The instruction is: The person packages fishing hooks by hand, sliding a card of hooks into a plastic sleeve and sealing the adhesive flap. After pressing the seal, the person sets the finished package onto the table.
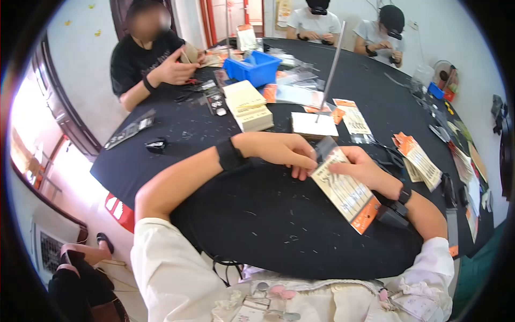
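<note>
A cream-and-orange card packet (348, 190) in a clear plastic sleeve hangs at a slant over the near table, its orange end towards me. Dark lines and small marks run along it; I cannot make out the contents. My right hand (370, 172) is closed on its right edge, thumb on top. At the packet's upper left edge, the fingers of my left hand (284, 153) are bent and pinched by the clear flap. Just beyond both hands stands a white block (314, 127) with an upright metal rod (333, 67).
Stacked cream cards (249, 107) and a blue bin (252, 68) stand further off. Orange-topped packets (421, 161) lie to the right, a black clump (155, 145) to the left. A co-worker (155, 59) sits across at left; two more people sit at the far side.
</note>
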`<state>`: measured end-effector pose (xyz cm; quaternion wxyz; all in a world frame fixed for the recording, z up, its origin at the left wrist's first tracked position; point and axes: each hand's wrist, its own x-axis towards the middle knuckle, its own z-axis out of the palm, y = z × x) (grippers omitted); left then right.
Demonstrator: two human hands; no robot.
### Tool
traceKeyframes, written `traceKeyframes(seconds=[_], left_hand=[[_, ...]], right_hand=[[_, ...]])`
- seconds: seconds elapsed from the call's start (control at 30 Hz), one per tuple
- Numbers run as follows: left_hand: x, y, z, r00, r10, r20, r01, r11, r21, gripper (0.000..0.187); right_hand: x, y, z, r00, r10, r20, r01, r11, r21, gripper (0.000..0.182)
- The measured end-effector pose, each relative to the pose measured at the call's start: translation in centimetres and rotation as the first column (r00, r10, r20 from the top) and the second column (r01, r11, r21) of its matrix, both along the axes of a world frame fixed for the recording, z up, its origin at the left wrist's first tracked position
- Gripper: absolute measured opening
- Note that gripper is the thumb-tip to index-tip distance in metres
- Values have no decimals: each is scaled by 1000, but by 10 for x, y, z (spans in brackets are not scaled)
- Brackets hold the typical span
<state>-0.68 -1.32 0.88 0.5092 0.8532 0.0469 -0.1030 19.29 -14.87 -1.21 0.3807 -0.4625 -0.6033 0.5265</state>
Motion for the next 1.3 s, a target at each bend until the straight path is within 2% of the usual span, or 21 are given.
traceKeyframes(seconds=[0.5, 0.63, 0.73, 0.87, 0.93, 1.0, 1.07, 1.1, 1.17, 1.2, 1.23, 1.27, 1.3], left_hand=[[1, -2, 2, 1000, -4, -8, 4, 1000, -11, 27], [1, 1, -2, 999, 0, 43, 1, 1000, -26, 27], [2, 2, -1, 998, 15, 67, -12, 999, -52, 27], [2, 6, 1, 994, 65, 82, -61, 997, -48, 26], [2, 8, 0, 995, 44, 93, -38, 997, -72, 26], [0, 5, 0, 990, 98, 102, -86, 989, -117, 25], [-4, 6, 2, 989, 100, 107, -92, 993, -77, 24], [0, 6, 2, 990, 93, 111, -89, 995, -45, 23], [3, 4, 8, 992, 84, 94, -79, 995, -59, 24], [6, 7, 6, 989, 74, 124, -68, 996, -52, 24], [2, 4, 6, 986, 94, 141, -88, 995, -50, 25], [-2, 1, 10, 982, 106, 154, -111, 994, 20, 20], [-1, -2, 8, 969, 200, 148, -187, 978, -94, 11]], right_hand=[[0, -2, 2, 1000, -13, -19, 13, 999, -31, 23], [0, -1, -1, 1000, -16, -2, 16, 1000, -4, 24], [5, 3, -9, 956, -87, -280, 47, 988, -146, 28], [8, 4, -14, 917, -171, -359, 105, 975, -196, 27], [9, 7, -18, 883, -114, -455, 45, 986, -159, 27], [6, 11, -19, 881, -84, -466, 35, 993, -113, 28], [5, 11, -17, 889, -26, -457, -1, 998, -59, 28], [5, 6, -14, 887, -90, -453, 41, 992, -117, 29], [6, 4, -12, 872, 8, -490, -45, 997, -63, 28], [7, 7, -18, 899, -72, -433, 49, 997, -63, 28], [4, 8, -15, 883, -64, -465, 44, 998, -55, 26], [-1, 8, -13, 885, -43, -464, 7, 997, -79, 25], [1, 6, -10, 890, -54, -452, 7, 994, -105, 24]])
